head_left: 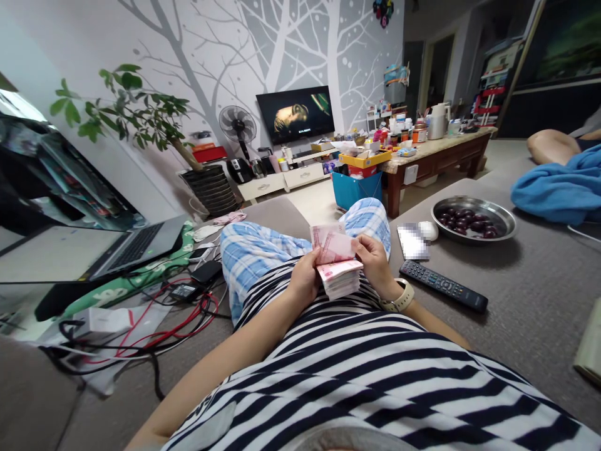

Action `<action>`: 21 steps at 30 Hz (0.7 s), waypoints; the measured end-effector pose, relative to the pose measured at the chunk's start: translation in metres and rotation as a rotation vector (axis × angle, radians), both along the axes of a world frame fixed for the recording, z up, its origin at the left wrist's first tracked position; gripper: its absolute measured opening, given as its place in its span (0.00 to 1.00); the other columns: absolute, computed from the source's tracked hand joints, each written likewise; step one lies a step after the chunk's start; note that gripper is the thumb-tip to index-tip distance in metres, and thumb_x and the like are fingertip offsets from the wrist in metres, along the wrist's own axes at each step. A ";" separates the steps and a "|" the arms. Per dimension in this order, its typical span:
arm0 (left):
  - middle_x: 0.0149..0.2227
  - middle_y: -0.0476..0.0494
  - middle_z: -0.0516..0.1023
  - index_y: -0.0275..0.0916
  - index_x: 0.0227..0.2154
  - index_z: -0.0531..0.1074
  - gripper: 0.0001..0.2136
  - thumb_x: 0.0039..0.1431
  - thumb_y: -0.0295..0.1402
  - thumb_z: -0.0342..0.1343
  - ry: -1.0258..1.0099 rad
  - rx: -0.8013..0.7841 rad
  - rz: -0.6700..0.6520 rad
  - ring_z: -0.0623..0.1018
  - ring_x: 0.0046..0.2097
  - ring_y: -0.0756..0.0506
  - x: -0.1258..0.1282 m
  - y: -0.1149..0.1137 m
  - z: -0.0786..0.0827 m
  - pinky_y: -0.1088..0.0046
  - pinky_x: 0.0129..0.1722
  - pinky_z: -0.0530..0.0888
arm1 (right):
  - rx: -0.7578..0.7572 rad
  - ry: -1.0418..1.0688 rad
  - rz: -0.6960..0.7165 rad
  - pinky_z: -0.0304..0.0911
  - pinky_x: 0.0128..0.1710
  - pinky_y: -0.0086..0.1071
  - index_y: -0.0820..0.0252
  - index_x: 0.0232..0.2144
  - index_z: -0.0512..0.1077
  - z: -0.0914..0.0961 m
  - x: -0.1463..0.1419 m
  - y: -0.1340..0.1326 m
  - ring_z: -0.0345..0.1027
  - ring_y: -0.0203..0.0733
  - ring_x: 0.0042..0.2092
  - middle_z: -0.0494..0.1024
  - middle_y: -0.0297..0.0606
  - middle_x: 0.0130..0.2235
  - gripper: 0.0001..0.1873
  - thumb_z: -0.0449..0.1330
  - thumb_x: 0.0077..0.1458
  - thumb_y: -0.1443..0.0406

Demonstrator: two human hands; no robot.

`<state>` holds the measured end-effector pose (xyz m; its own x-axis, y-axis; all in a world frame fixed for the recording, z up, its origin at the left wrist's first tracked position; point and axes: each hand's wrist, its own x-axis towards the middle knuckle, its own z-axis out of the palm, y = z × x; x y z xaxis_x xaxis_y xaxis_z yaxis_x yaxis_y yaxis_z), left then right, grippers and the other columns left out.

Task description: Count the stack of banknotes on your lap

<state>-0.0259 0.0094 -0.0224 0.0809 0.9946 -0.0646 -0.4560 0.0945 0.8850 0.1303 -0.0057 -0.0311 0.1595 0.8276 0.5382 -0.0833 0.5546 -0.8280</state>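
Note:
A thick stack of pink banknotes (339, 277) rests in my lap against my striped shirt. My left hand (304, 280) is closed round the left side of the stack. My right hand (374, 260), with a pale watch on the wrist, pinches the top notes, which are bent upward and away from the pile. My knees in blue checked trousers (256, 250) rise just behind the hands.
A black remote (442, 286), a phone (412, 242) and a metal bowl of dark fruit (473, 218) lie on the grey sofa to my right. A laptop (136, 246) and tangled cables (154, 319) lie to my left. Another person's knee (548, 146) and a blue cloth (558, 183) are at far right.

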 end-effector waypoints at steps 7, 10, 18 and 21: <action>0.34 0.39 0.85 0.33 0.34 0.78 0.08 0.56 0.31 0.56 -0.024 0.000 0.026 0.83 0.38 0.41 0.003 0.002 0.000 0.61 0.48 0.79 | 0.046 -0.006 0.030 0.53 0.29 0.32 0.57 0.22 0.66 0.000 0.000 -0.001 0.53 0.37 0.27 0.61 0.29 0.23 0.19 0.58 0.59 0.53; 0.34 0.40 0.84 0.32 0.34 0.78 0.07 0.55 0.30 0.58 -0.030 0.008 0.036 0.83 0.37 0.41 0.002 0.004 -0.003 0.62 0.48 0.78 | 0.030 0.030 0.041 0.54 0.29 0.32 0.57 0.25 0.69 -0.002 -0.001 0.001 0.55 0.37 0.28 0.64 0.30 0.24 0.16 0.60 0.58 0.53; 0.33 0.41 0.84 0.33 0.34 0.78 0.09 0.55 0.33 0.58 -0.012 0.026 0.002 0.82 0.35 0.42 0.000 0.006 -0.007 0.63 0.44 0.79 | 0.012 0.078 0.047 0.54 0.28 0.31 0.57 0.27 0.69 -0.003 -0.002 0.003 0.57 0.37 0.28 0.67 0.31 0.25 0.14 0.62 0.56 0.54; 0.33 0.41 0.84 0.33 0.35 0.77 0.09 0.55 0.33 0.59 -0.013 0.022 0.003 0.83 0.36 0.41 0.000 0.006 -0.007 0.62 0.46 0.78 | 0.006 0.066 0.041 0.54 0.27 0.32 0.57 0.26 0.69 -0.002 -0.002 0.002 0.55 0.37 0.27 0.65 0.30 0.24 0.14 0.61 0.56 0.54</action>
